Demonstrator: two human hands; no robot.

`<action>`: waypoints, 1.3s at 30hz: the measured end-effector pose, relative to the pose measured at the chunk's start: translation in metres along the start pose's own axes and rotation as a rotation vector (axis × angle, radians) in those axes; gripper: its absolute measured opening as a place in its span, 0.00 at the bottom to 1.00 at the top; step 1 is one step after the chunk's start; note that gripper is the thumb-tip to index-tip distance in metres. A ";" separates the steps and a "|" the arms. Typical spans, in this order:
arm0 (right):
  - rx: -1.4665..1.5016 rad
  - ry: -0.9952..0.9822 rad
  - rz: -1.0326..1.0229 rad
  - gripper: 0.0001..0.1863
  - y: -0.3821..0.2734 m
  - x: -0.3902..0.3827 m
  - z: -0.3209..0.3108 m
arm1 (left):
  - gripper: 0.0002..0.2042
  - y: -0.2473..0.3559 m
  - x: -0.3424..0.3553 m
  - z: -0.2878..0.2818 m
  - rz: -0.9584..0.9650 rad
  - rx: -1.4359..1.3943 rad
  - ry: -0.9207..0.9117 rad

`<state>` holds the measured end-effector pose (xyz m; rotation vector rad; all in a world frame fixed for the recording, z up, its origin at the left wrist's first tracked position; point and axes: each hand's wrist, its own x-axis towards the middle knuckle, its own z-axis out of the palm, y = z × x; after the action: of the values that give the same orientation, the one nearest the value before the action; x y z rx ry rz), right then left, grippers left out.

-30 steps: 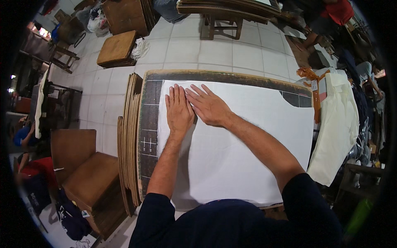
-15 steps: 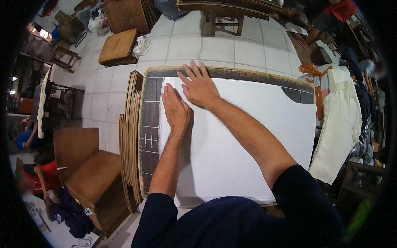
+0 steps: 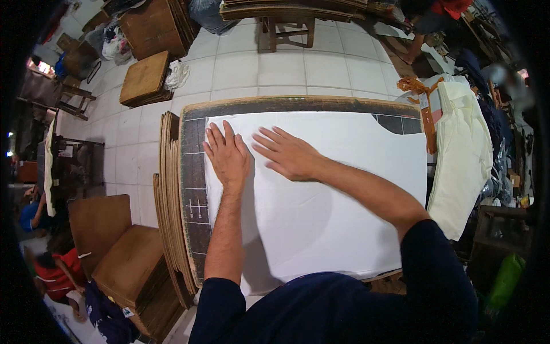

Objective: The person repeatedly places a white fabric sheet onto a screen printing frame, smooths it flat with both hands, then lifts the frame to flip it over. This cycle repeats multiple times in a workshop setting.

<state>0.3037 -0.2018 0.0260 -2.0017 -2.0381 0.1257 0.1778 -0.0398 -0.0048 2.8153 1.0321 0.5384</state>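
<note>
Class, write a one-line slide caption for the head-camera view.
Left hand and right hand press flat on white fabric spread over a dark gridded board.

A fabric sheet point(image 3: 321, 212) is spread over the gridded board point(image 3: 195, 189), which lies on the counter point(image 3: 298, 102). The left hand point(image 3: 228, 156) and right hand point(image 3: 289, 153) are laid flat on the sheet's far left part, side by side and just apart. Stacked boards point(image 3: 169, 200) are stood against the counter's left edge. Folded cloth point(image 3: 461, 155) is draped at the right edge. A stool point(image 3: 145, 79) is placed on the floor point(image 3: 321, 69) beyond the far left corner.
</note>
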 end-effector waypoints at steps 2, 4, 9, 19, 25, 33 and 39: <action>0.020 -0.040 -0.130 0.28 0.016 -0.044 -0.022 | 0.26 0.003 0.000 0.000 0.005 0.024 0.004; -0.091 -0.180 0.079 0.27 0.053 -0.057 -0.043 | 0.27 0.005 -0.002 -0.002 0.022 0.063 0.026; -0.174 -0.101 0.216 0.33 0.054 -0.067 -0.056 | 0.28 0.007 -0.001 -0.004 -0.006 0.077 -0.037; -0.224 0.013 0.539 0.37 0.056 -0.157 -0.066 | 0.28 0.011 -0.023 -0.009 0.125 -0.038 -0.008; -0.127 -0.067 0.597 0.36 -0.002 -0.207 -0.059 | 0.28 0.009 -0.117 -0.058 0.211 -0.143 -0.259; -0.133 0.024 0.757 0.36 -0.107 -0.270 -0.031 | 0.23 -0.135 -0.128 -0.088 -0.024 0.280 0.107; -0.117 0.081 0.856 0.35 -0.205 -0.321 -0.016 | 0.12 -0.147 -0.234 -0.133 -0.304 0.052 0.191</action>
<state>0.1097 -0.5288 0.0492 -2.7562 -1.0359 0.0906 -0.1243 -0.0814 0.0201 2.6145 1.4956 0.7626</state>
